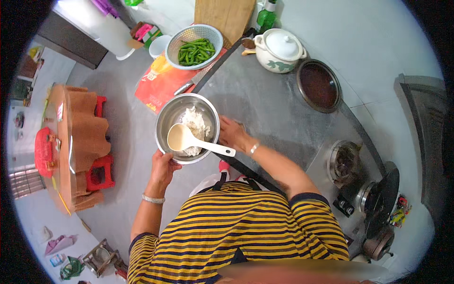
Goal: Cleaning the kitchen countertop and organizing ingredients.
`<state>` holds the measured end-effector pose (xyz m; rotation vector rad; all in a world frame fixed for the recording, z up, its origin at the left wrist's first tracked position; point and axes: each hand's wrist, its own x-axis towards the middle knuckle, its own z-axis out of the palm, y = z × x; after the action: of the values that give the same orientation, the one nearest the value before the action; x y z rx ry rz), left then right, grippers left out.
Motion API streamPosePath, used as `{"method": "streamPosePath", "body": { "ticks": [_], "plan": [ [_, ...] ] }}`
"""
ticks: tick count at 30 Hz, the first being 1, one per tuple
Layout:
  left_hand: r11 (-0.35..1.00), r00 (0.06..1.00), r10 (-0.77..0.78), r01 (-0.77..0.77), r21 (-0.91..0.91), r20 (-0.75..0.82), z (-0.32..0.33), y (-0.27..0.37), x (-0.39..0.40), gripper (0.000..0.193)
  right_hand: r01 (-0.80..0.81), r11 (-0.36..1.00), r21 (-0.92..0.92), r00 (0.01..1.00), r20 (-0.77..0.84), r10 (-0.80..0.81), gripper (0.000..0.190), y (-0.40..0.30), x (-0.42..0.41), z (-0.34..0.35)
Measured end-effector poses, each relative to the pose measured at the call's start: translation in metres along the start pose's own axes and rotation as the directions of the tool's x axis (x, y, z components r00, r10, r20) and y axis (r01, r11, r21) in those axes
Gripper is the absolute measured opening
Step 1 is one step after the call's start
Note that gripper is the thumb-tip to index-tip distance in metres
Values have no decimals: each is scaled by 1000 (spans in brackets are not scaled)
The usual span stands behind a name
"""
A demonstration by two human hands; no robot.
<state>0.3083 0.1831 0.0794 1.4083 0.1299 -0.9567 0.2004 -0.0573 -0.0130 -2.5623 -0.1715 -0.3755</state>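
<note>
A stainless steel bowl (166, 112) is held up in front of me, over the floor beside the counter's edge. Cooked white rice (194, 119), as it appears, lies inside in a clump. A cream-coloured ladle (179, 138) rests across the bowl, its white handle reaching past the right rim. My left hand (164, 167) grips the lower-left rim, thumb on top. Close against the bowl's right side is my right hand (232, 134), its fingertips partly hidden by the bowl; whether it grips the wall cannot be told.
Behind the bowl are a knife (184, 87), a red plastic sheet (156, 85) and a basket (170, 53) of green chillies (195, 52). A white lidded pot (276, 56) and brown round dish (319, 85) stand on the grey counter (262, 103). A gas burner (344, 161) is at right.
</note>
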Motion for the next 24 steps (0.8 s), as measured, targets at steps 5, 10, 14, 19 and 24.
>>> {"method": "streamPosePath", "body": {
  "ticks": [5, 10, 14, 19, 24],
  "plan": [
    [994, 997, -42, 35, 100, 71, 26, -3, 47, 31, -239, 965, -111, 971, 5, 241, 35, -15, -126, -42],
    [961, 991, -62, 28, 274, 117, 43, -6, 84, 30, -551, 795, -254, 834, -195, 516, 36, -10, -209, -83],
    [935, 973, -118, 42, 353, 197, 42, -1, 109, 29, -779, 573, -254, 624, -393, 675, 38, -5, -243, -94],
    [753, 956, -260, 112, 648, 137, 56, 39, 115, 25, -850, 471, -236, 525, -449, 723, 43, -11, -254, -90],
    [194, 589, 670, -726, 659, 452, 132, 57, 153, 46, -843, 456, -286, 538, -457, 708, 46, -4, -255, -84]
  ]
}}
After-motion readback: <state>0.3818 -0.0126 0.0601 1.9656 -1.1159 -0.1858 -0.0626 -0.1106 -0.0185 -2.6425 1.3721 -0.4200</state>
